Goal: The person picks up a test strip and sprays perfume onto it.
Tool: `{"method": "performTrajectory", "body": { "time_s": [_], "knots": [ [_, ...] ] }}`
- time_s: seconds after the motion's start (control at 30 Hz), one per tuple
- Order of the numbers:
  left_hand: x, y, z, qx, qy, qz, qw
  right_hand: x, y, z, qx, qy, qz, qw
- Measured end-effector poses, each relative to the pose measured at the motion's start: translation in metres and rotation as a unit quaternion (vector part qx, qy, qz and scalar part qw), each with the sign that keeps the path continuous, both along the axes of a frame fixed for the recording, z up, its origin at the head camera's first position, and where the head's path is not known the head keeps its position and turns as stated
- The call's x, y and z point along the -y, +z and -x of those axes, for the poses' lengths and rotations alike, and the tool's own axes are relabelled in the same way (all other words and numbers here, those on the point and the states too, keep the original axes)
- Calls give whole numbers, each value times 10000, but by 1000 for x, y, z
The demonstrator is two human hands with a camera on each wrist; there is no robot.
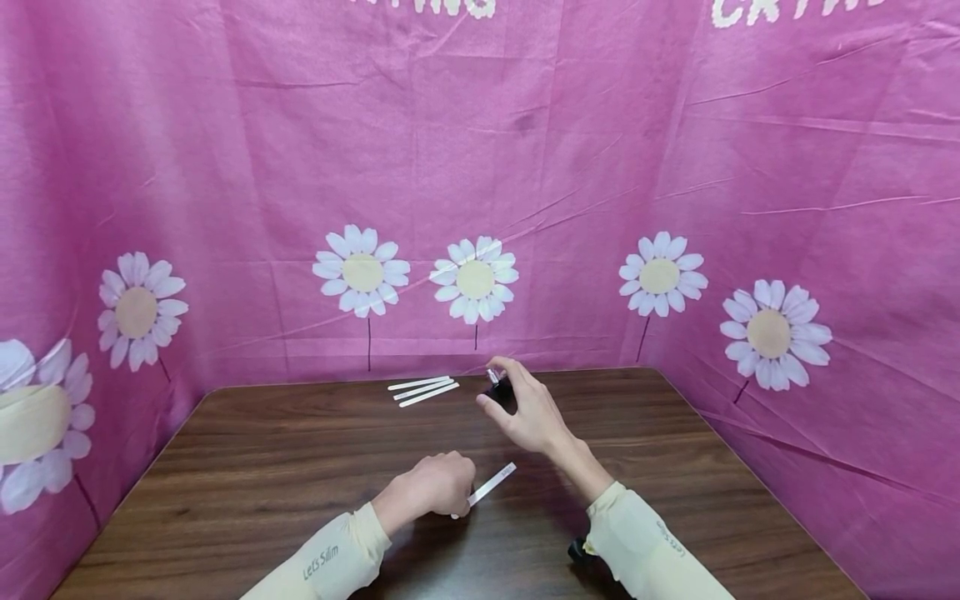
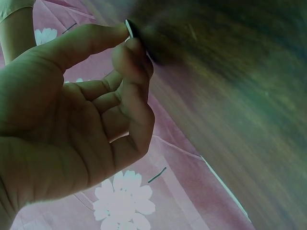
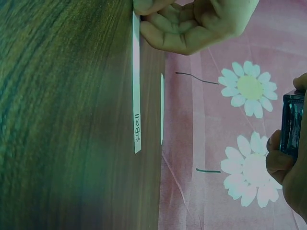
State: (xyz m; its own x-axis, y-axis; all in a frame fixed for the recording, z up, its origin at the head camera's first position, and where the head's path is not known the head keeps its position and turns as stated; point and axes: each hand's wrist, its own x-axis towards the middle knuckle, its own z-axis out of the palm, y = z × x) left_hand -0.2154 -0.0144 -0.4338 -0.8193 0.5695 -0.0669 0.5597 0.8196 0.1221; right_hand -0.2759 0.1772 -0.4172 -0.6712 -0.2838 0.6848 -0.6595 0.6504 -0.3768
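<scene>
My left hand [image 1: 438, 486] pinches one end of a white paper test strip [image 1: 495, 482] between thumb and finger, low over the table's middle. Lettering that reads "Bell" shows near the strip's free end in the right wrist view. Farther back, my right hand [image 1: 534, 410] grips a small dark glass perfume bottle [image 3: 291, 124] with a silver spray nozzle [image 1: 492, 376]. One fingertip is at the top of the nozzle, and the thumb is at the bottle's near side. The fingers cover much of the bottle. From the left wrist view only the strip's edge [image 2: 128, 28] can be seen.
Three more white strips [image 1: 426, 390] lie fanned near the back edge of the brown wooden table [image 1: 300, 450]. A small black object [image 1: 577, 550] sits beside the right sleeve, partly hidden by it. Pink cloth [image 1: 570, 183] with daisies hangs around the table.
</scene>
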Motion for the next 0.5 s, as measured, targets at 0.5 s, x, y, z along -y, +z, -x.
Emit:
{"method": "performTrajectory", "body": {
  "time_s": [0.5],
  "knots": [
    [9, -7, 13, 895, -682, -785, 9905, -2, 2, -1, -21, -18, 30, 10000]
  ]
}}
